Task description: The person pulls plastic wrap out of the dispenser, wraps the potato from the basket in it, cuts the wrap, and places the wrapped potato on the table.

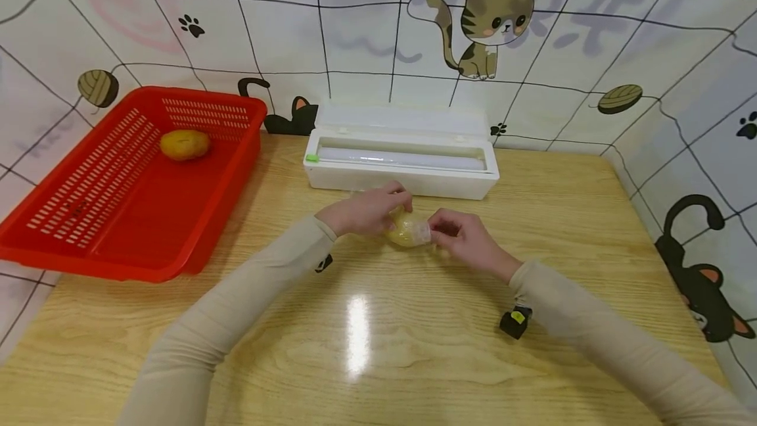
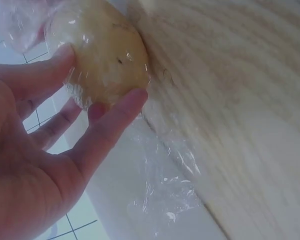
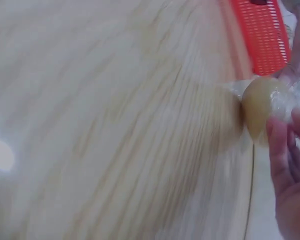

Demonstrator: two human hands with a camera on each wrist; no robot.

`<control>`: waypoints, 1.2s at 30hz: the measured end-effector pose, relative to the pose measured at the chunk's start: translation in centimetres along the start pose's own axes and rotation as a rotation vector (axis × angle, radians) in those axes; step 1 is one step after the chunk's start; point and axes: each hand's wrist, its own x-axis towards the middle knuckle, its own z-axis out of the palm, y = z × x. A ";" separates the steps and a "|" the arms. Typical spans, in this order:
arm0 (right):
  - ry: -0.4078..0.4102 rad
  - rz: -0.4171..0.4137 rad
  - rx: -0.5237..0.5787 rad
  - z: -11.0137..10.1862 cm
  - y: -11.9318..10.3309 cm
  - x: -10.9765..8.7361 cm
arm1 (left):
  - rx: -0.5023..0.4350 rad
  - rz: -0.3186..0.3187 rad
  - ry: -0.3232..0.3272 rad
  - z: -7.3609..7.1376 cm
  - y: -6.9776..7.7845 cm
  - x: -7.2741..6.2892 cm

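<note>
A yellow potato in clear plastic wrap is between the two hands, close over the table in front of the white box. The left hand grips the potato's left end, thumb and fingers spread around it in the left wrist view. At the other end, the right hand pinches the gathered wrap between thumb and fingers. Loose film trails below the potato in the left wrist view.
Behind the hands, a white box stands with its lid up and a roll of film inside. A red basket at the left holds another potato. Cat-print tile covering lines the walls behind and at the right.
</note>
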 end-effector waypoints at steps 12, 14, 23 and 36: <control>0.084 0.139 0.028 0.3 -1.0 0.7 | 0.060 -0.003 0.038 0.1 0.9 0.3; 0.093 0.155 0.064 0.3 -1.0 0.9 | 0.042 -0.020 0.038 0.2 0.9 0.3; 0.066 0.127 0.003 0.4 -1.9 1.7 | 0.007 -0.074 0.057 0.4 1.1 0.2; -0.018 0.133 0.111 -0.5 -4.0 2.3 | -0.048 -0.044 0.101 0.6 -0.6 0.5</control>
